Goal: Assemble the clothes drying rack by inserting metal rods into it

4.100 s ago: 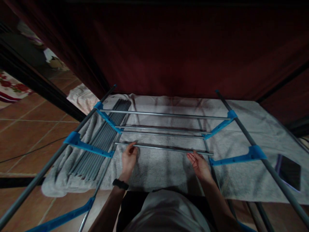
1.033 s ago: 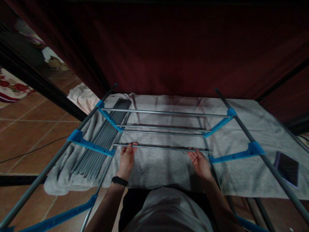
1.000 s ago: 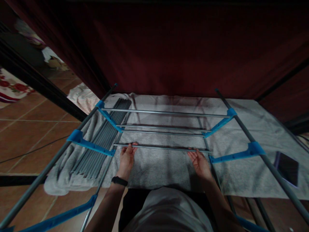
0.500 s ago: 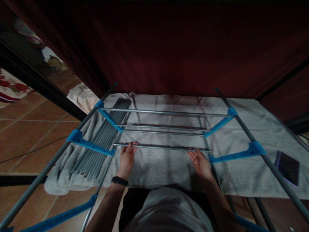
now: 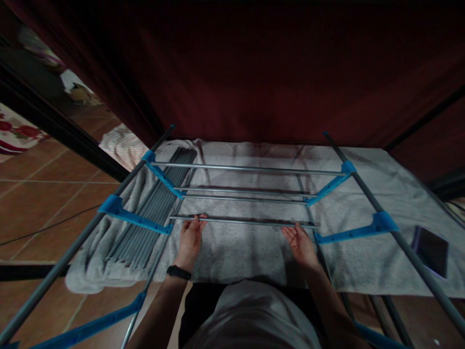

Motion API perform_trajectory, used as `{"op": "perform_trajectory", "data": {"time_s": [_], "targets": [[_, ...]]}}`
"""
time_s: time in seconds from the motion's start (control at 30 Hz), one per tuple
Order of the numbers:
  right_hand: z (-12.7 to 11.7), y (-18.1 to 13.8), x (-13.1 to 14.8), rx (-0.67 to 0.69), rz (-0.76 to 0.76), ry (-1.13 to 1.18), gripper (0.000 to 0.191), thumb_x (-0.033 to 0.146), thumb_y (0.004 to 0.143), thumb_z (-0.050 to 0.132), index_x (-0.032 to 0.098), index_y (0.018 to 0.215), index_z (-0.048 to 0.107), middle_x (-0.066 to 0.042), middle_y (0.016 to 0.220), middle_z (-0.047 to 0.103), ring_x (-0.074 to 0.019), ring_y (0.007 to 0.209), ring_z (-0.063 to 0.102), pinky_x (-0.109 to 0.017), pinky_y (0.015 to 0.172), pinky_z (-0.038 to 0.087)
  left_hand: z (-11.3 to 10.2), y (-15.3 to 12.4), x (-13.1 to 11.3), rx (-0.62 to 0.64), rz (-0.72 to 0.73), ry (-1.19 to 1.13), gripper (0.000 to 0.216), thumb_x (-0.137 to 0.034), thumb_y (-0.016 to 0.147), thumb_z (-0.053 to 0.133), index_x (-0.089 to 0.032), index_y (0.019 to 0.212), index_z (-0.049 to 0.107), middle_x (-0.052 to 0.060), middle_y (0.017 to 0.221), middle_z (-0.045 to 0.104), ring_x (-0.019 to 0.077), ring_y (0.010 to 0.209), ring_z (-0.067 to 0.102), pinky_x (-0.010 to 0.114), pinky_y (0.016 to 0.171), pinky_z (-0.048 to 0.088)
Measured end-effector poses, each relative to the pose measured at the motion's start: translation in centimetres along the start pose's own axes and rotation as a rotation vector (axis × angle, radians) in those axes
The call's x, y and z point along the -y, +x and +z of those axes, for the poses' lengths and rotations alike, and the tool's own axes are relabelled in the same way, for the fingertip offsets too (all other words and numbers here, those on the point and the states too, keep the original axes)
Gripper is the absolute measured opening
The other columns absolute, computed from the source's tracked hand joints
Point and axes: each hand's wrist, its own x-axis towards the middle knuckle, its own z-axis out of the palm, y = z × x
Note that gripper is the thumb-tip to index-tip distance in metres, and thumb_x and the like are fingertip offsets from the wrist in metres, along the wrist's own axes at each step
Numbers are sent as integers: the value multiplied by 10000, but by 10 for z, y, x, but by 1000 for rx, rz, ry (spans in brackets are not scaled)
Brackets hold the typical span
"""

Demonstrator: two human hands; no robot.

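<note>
A thin grey metal rod (image 5: 243, 222) lies level across the near side of a rack frame, pinched close to both its ends. My left hand (image 5: 191, 237), a dark band on its wrist, grips it near the left end, by a blue plastic bracket (image 5: 136, 219). My right hand (image 5: 301, 244) grips it near the other end, beside the right blue bracket (image 5: 352, 236). Whether the rod's ends sit in the brackets I cannot tell. Beyond it, several similar rods, among them the farthest crossbar (image 5: 250, 168), span the frame between the far brackets.
A bundle of grey rods (image 5: 154, 213) lies on the grey blanket (image 5: 250, 257) at left. Thick side poles (image 5: 370, 191) of the frame slope past both arms. A phone (image 5: 430, 249) rests at the right. Behind hangs a dark red curtain (image 5: 247, 87). A cable (image 5: 54, 225) crosses the tiled floor.
Both hands keep their hold on the rod, which has barely moved. The whole view has shifted very slightly.
</note>
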Motion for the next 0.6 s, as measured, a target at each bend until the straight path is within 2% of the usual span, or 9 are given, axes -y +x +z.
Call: {"op": "perform_trajectory", "data": {"time_s": [0.13, 0.27, 0.6], "targets": [[-1, 0, 0, 8, -6, 10, 272, 412, 814, 894, 250, 850, 679, -2, 854, 776, -181, 892, 787, -317, 914, 676, 1, -1, -7, 2, -69, 7, 215, -111, 844, 766, -202, 745, 598, 16, 789, 753, 172, 811, 768, 332, 871, 623], [-1, -1, 0, 6, -8, -12, 223, 386, 847, 862, 250, 871, 686, -9, 877, 780, -185, 909, 788, -348, 950, 673, 5, -1, -18, -1, -110, -15, 126, -76, 879, 719, -173, 824, 659, 41, 810, 773, 174, 800, 777, 335, 855, 634], [13, -6, 7, -81, -30, 23, 165, 337, 834, 791, 233, 917, 694, -17, 902, 790, -189, 897, 783, -336, 895, 667, 4, 14, -61, -92, -2, -44, 170, -45, 908, 650, -183, 808, 654, 26, 757, 744, 151, 753, 756, 253, 749, 614]]}}
